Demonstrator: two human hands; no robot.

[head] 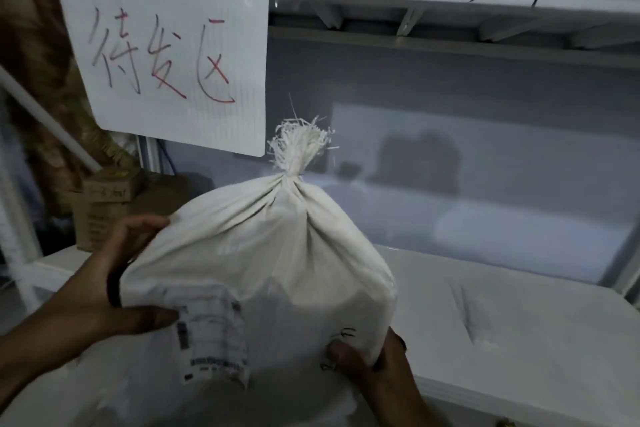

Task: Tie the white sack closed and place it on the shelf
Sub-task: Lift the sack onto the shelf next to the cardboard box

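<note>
2 hands, left [104,291] and right [377,367], grip the tied white sack [277,253] at the shelf [526,315]

Visible parts of the person, head view. Left hand [104,288]: bare, joined to a bare left forearm [31,350] that runs to the lower-left edge. Right hand [367,360]: bare, joined to a bare right forearm [408,402]. Nails and finer surface detail are blurred.
</note>
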